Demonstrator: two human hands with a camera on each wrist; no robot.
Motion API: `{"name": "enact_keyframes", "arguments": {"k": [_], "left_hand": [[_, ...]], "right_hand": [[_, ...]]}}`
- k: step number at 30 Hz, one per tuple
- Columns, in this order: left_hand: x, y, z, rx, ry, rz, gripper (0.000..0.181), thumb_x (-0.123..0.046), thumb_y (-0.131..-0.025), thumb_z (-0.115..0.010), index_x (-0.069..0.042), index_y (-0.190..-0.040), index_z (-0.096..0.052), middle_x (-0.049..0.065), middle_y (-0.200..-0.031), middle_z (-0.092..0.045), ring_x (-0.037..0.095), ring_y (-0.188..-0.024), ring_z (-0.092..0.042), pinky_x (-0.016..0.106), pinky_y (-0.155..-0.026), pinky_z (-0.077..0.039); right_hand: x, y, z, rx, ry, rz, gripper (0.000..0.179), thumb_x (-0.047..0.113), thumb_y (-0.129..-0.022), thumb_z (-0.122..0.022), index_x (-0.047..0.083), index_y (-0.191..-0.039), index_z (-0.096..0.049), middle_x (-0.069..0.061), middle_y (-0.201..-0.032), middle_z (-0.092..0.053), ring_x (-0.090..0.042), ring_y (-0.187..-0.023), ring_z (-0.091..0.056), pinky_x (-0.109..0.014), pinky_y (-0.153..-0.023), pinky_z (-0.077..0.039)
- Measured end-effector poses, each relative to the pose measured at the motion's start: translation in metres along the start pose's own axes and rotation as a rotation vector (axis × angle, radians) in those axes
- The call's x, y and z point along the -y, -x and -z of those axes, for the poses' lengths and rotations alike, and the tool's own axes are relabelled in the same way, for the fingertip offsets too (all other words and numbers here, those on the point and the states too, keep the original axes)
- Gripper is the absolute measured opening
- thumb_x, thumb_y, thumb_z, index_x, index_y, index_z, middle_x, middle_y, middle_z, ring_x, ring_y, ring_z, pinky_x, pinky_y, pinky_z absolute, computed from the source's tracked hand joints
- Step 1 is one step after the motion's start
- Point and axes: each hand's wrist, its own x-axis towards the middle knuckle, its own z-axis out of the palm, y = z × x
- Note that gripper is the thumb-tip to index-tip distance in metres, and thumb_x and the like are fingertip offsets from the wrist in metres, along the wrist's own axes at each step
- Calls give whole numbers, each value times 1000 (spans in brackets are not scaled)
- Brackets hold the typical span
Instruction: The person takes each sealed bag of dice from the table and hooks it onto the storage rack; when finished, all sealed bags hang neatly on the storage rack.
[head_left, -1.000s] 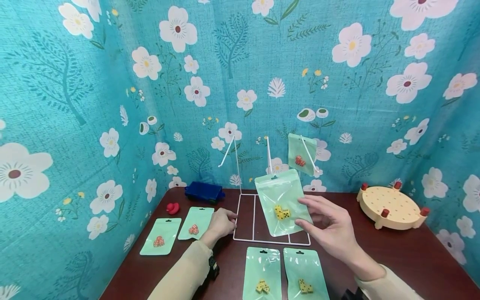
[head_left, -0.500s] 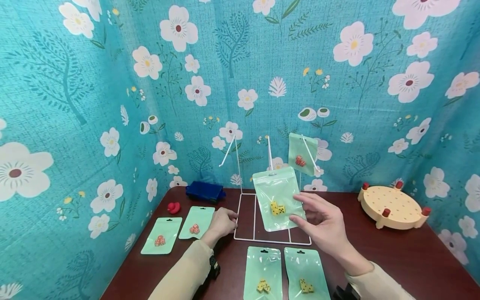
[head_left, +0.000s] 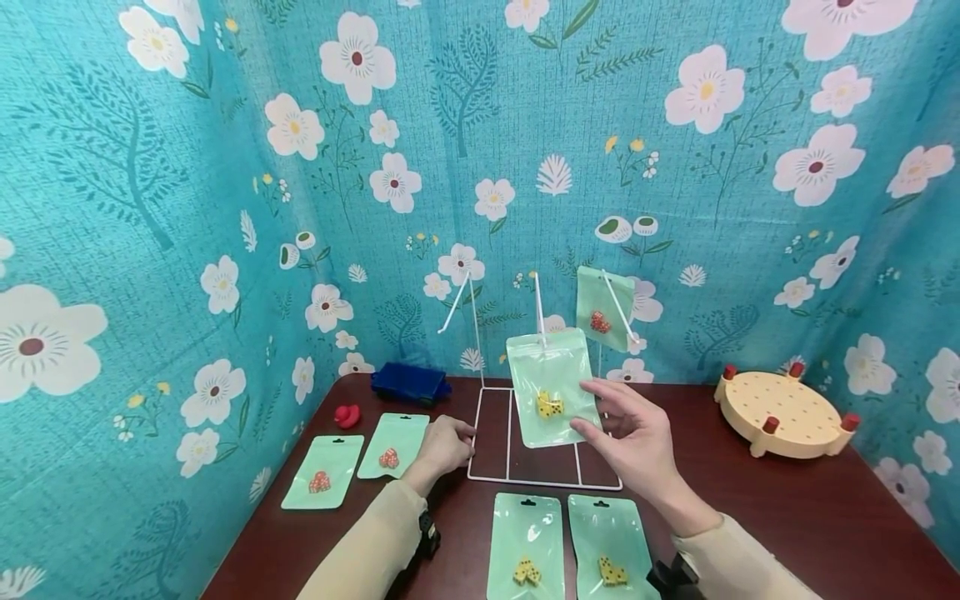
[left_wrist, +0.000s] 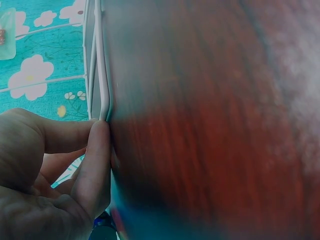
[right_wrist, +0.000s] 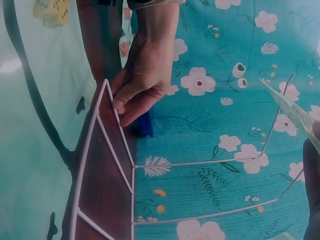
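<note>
My right hand [head_left: 633, 437] pinches the right edge of a green zip pouch [head_left: 551, 367] with yellow dice in it. The pouch hangs face forward, and its top meets the middle hook [head_left: 539, 310] of a white wire display rack [head_left: 543, 483]; whether the hook runs through the hole I cannot tell. With thumb and finger, my left hand [head_left: 445, 446] pinches the rack's base wire at its left side, plain in the left wrist view at the wire [left_wrist: 103, 75]. Another pouch [head_left: 603, 292], with red dice, hangs on the rack's right hook. The left hook [head_left: 455, 304] carries nothing.
Two pouches with yellow dice [head_left: 527, 533] [head_left: 611, 533] lie in front of the rack. Two with red dice [head_left: 326, 458] [head_left: 392, 437] lie at left, near a red toy duck [head_left: 347, 416] and a blue box [head_left: 409, 383]. A round pegged stand [head_left: 783, 408] stands right.
My right hand has moved the yellow-dice pouch slightly left and up, its top now against the middle hook. The left hand has stayed on the rack.
</note>
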Motion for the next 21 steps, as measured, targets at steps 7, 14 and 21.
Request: {"name": "enact_keyframes", "arguments": {"k": [7, 14, 21], "left_hand": [[0, 0, 0, -6, -2, -3, 31, 5, -88, -80, -2, -117, -86, 0, -77, -71, 9, -61, -66, 28, -61, -63], [-2, 2, 0, -13, -14, -5, 30, 5, -88, -81, -1, -117, -86, 1, -77, -71, 9, -62, -65, 27, -60, -61], [-3, 2, -1, -20, -12, 7, 30, 5, -88, -80, -1, -117, -86, 2, -77, -72, 11, -64, -65, 28, -60, -61]], "right_hand": [[-8, -6, -7, -27, 18, -27, 63, -19, -81, -89, -1, -140, -75, -23, -117, -76, 2, -98, -81, -17, -80, -66], [-17, -15, -13, -67, 14, -16, 62, -20, -80, -89, -2, -138, -76, -27, -121, -76, 5, -95, -79, -15, -79, -65], [-28, -24, -18, -68, 29, -33, 59, -18, -83, -88, -4, -139, -75, -30, -124, -75, 9, -93, -77, -13, -82, -64]]}}
